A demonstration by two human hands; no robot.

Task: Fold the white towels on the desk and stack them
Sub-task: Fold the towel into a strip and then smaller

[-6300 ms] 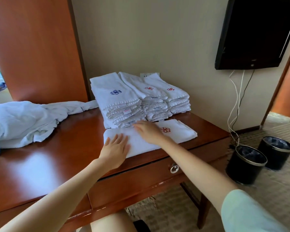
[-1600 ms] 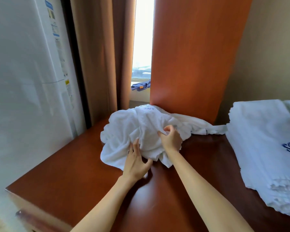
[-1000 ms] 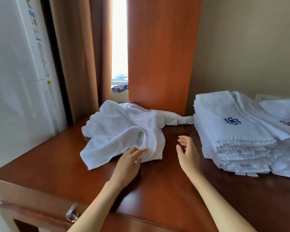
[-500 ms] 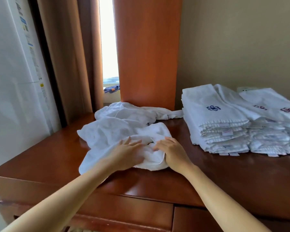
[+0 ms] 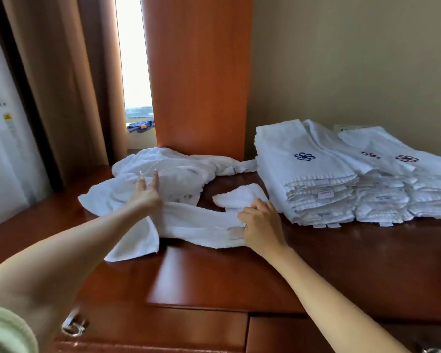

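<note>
A brown curtain (image 5: 61, 85) is seen at the far left, behind the glossy reddish-brown wooden worktop (image 5: 214, 276). A crumpled heap of unfolded white terry towels (image 5: 168, 171) is spread on the worktop, left of the folded stacks and in front of a tall reddish wooden panel (image 5: 199, 72). The left hand (image 5: 147, 194) is held over the near edge of this heap, fingers straight and spread, palm turned towards the right, nothing being gripped by it. One white towel, pulled out lengthwise (image 5: 196, 225), is stretched from under the left hand towards the folded stacks, with a corner left hanging towards the worktop's front edge. Its right end is pinched in the right hand (image 5: 261, 224), whose fingers are curled tight around the bunched cloth; a loose flap of the same towel is seen just beyond the knuckles. Just right of that hand, stacks of folded white towels with embroidered flower marks (image 5: 341, 179) are set side by side against the beige wall (image 5: 354, 59). A metal drawer pull (image 5: 73, 327) is fixed below the worktop's front edge, well left of the stacks.
</note>
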